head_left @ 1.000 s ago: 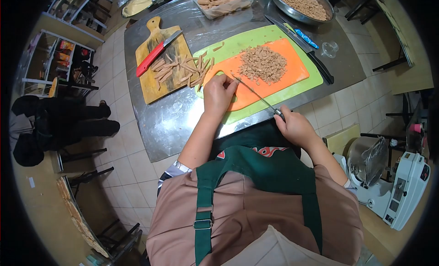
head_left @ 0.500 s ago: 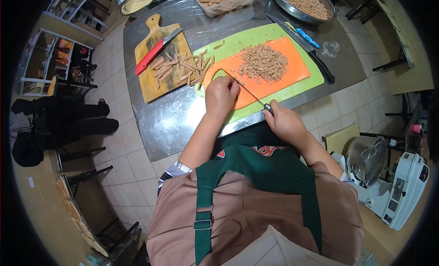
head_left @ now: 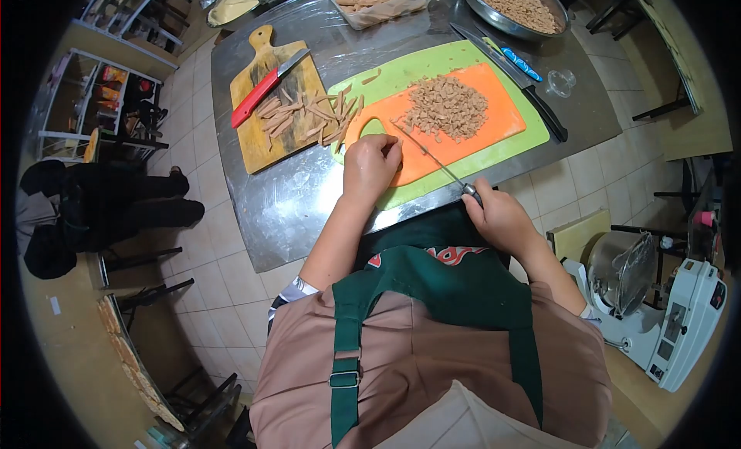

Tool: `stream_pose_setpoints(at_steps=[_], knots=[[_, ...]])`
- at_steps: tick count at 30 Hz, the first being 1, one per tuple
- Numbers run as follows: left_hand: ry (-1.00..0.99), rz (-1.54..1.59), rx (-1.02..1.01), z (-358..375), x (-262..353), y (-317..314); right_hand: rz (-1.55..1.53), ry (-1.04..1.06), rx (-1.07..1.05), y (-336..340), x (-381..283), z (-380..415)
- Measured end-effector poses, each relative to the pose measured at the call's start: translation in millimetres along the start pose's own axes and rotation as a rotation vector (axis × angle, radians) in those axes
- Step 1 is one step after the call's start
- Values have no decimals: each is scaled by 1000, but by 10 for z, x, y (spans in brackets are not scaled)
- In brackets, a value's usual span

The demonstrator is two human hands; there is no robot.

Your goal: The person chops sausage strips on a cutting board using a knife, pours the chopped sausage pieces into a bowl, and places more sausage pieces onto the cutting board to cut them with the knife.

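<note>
My right hand (head_left: 500,215) is wrapped round the dark handle of a knife (head_left: 438,162), its thin blade slanting across the orange cutting board (head_left: 505,109). My left hand (head_left: 372,165) rests at the near left end of that board with fingers curled together. Whatever lies under those fingers is hidden. Beyond the blade is a heap of small chopped brown pieces (head_left: 446,107), which look like sausage. Thin brown strips (head_left: 309,117) lie left of my left hand, spilling off a wooden board (head_left: 251,152). Under the orange board is a green cutting board (head_left: 370,69).
A red-handled knife (head_left: 258,96) lies on the wooden board. A black-handled knife (head_left: 548,113) and a blue-handled one (head_left: 521,64) lie at the right. Behind stand a plastic tub (head_left: 386,16) of sausages and a metal bowl (head_left: 532,33) of chopped pieces. Another person (head_left: 116,202) is at the far left.
My right hand has drawn the knife slightly to the right and away from my left fingers. The left hand stays almost where it was.
</note>
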State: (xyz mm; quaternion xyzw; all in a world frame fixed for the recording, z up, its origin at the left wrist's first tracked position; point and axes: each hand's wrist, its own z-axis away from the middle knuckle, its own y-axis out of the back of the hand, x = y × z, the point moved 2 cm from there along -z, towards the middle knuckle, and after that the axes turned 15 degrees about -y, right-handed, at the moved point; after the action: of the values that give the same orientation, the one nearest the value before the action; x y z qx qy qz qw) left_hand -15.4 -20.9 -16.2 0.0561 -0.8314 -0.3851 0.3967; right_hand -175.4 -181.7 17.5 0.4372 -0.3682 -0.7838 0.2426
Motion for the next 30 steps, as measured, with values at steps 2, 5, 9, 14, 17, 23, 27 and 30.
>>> stream_pose_setpoints(at_steps=[2, 5, 9, 14, 17, 23, 27, 30], knots=[[-9, -12, 5, -10, 0, -11, 14, 23, 10, 9, -26, 38], [66, 23, -11, -29, 6, -1, 26, 28, -20, -4, -64, 45], [131, 45, -21, -41, -13, -26, 28, -4, -50, -102, -121, -105], [111, 31, -25, -63, 6, -7, 4, 22, -55, -138, -82, -165], [100, 31, -16, -67, -7, -21, -52, -8, -81, -63, 78, -55], [58, -3, -14, -225, -55, -26, -76, -81, -143, 109, 140, 0], [-187, 37, 71, -322, 75, -76, -247, -69, -42, 245, 126, -38], [-296, -49, 28, -335, 191, -128, -251, -84, 33, 338, 158, -42]])
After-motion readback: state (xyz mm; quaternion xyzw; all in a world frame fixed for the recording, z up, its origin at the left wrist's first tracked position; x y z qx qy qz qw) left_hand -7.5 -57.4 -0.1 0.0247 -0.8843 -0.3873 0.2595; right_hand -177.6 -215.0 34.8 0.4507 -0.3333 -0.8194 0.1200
